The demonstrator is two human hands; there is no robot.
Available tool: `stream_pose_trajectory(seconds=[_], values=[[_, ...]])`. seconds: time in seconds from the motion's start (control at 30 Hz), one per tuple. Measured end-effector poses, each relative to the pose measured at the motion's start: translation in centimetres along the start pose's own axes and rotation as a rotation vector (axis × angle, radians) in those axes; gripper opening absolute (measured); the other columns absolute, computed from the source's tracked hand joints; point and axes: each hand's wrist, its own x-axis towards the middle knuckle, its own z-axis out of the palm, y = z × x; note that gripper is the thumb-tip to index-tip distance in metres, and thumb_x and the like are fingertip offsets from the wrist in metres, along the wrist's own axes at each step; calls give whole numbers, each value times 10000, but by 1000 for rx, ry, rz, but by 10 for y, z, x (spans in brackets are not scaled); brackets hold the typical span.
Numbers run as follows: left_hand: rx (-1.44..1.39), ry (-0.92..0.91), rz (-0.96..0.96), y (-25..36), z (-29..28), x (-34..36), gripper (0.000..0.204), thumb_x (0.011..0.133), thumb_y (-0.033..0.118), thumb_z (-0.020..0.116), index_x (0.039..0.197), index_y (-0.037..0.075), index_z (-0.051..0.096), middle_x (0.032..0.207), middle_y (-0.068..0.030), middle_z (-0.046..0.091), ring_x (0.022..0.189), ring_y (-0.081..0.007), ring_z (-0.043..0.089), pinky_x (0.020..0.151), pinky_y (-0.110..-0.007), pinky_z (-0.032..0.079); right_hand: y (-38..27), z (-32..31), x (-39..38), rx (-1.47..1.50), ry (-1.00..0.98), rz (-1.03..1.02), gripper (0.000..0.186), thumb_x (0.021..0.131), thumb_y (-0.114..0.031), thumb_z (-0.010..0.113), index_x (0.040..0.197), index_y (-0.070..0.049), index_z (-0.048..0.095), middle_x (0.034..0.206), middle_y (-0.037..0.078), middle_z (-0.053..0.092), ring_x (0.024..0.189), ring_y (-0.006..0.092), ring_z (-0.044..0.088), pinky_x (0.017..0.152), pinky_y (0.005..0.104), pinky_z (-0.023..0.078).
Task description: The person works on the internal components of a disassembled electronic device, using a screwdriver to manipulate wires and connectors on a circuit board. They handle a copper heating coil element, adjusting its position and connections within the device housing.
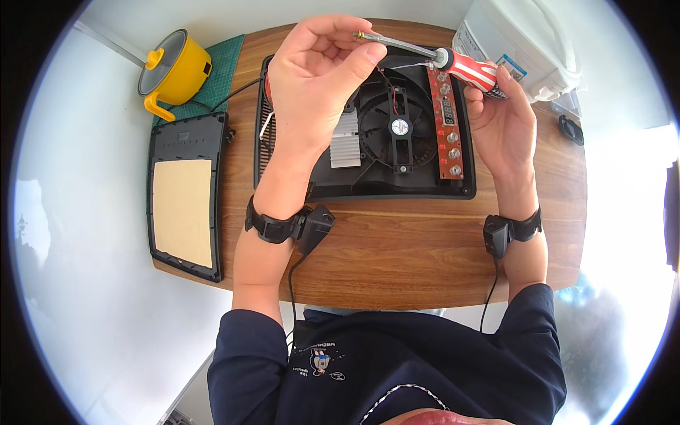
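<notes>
My right hand (501, 117) is closed round the red-and-white handle of a screwdriver (473, 69), held raised over the far right of an opened black appliance housing (397, 190). The metal shaft points left, and a small brass-coloured piece sits at its tip; I cannot make out whether it is a screw. Thumb and forefinger of my left hand (315, 78) close on the shaft close to that tip. Below, the housing holds a black fan (400, 127), a ribbed metal heat sink (346, 144) and a reddish-brown circuit board (448, 134) with a small display. My left hand hides the housing's far left.
To the left on the wooden table (397, 248) lies a black cover panel (185, 205) with a beige sheet. Behind it a yellow pot (180, 67) stands on a green mat (227, 60). A white container (520, 35) is at the back right. Cables hang from both wrist straps.
</notes>
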Motion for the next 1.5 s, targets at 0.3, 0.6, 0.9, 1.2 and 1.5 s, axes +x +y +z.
stream_pose_trajectory(seconds=[0.3,0.6,0.9,1.2,1.5], values=[[484,-112,-331,43,-34,19,234,920,2,729,1142,-14,658,1024,-94,726,949,-155,690,858,-286,550,-3,4,0,9,35,26,218,1051,-179,594,1072,37,618,937,139,712,801,209,708,679,279,608],[1525,-320,-560,70,-117,3,259,882,247,794,952,3,750,857,-148,735,789,-256,696,770,-364,548,3,5,-1,-13,47,19,248,1055,-170,588,1118,68,615,980,149,714,789,213,705,673,270,605],[1356,-248,-515,72,-119,-38,296,837,162,839,983,31,618,793,-22,640,672,-117,560,657,-283,475,10,1,-1,-69,18,48,238,1058,-154,577,1130,72,605,987,166,708,803,218,707,680,279,611],[1327,-284,-639,69,-127,-38,166,934,61,716,1047,24,600,850,-34,669,745,-107,649,698,-279,528,15,-3,-1,-100,38,73,251,1057,-175,587,1134,61,627,1017,196,719,807,200,703,692,272,610],[689,-114,-746,56,-143,-47,70,996,0,626,1049,9,582,937,-54,655,848,-156,718,788,-277,606,19,-5,1,-132,44,85,254,1056,-179,589,1109,65,634,972,172,711,806,198,702,702,267,608]])
